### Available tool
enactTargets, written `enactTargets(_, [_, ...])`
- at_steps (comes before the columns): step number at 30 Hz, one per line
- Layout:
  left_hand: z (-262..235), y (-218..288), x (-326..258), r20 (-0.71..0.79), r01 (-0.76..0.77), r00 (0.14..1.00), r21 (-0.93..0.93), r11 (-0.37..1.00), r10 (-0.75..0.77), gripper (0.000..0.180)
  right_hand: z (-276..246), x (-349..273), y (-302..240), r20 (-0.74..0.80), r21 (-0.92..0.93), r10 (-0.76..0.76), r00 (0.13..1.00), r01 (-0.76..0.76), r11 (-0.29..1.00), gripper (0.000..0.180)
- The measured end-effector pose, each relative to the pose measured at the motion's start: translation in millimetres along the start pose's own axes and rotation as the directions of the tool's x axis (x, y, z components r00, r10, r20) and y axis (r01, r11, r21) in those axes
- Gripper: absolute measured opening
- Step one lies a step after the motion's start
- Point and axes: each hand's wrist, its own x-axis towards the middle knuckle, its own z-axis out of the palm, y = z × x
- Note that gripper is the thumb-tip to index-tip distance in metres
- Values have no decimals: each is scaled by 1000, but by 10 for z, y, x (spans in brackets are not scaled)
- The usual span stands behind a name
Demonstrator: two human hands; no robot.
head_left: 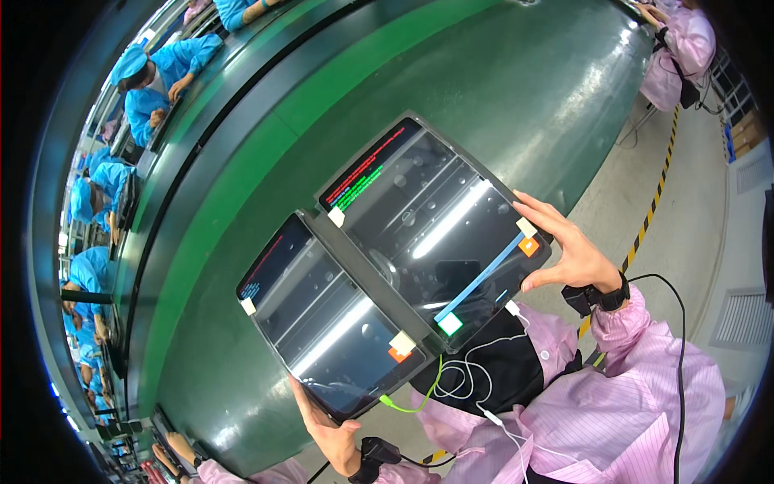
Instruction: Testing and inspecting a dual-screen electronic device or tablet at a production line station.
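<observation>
Two dark tablets lie side by side and tilted in front of me, a left tablet and a right tablet. Dark grey edging surrounds them; whether it is a case or a tray I cannot tell. Coloured text lines and bright lamp reflections show on both screens. With thumb and fingers apart around the edge, my left hand grips the left tablet's near left corner. My right hand clasps the right tablet's right edge. A green cable meets the left tablet's near edge, and a white cable the right one's.
Beneath the tablets spreads a green work table, bordered at the far left by a raised dark rail. Several people in blue work beyond it. A person in pink is at the far right. Striped floor tape runs along the right.
</observation>
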Motion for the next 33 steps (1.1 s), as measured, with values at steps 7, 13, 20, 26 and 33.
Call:
enactTargets(7, [40,7,5,-18,17,1000,10,1000,-16,135,39,-20,6,-29,8,40,999,-39,999,100])
enactTargets(13, [75,43,-13,-46,18,999,2,1000,-18,133,88,-25,-19,-113,45,71,991,-66,997,89])
enactTargets(20, [94,51,-30,-48,4,999,36,999,-2,126,159,-14,-82,-214,92,53,975,-33,995,80])
enactTargets(26, [102,62,-43,-54,10,998,2,1000,-10,125,235,-6,-450,-139,-147,-341,930,321,936,56])
enactTargets(33, [109,31,-34,-43,17,999,-42,999,-19,124,508,102,-634,294,-235,-580,759,646,726,32])
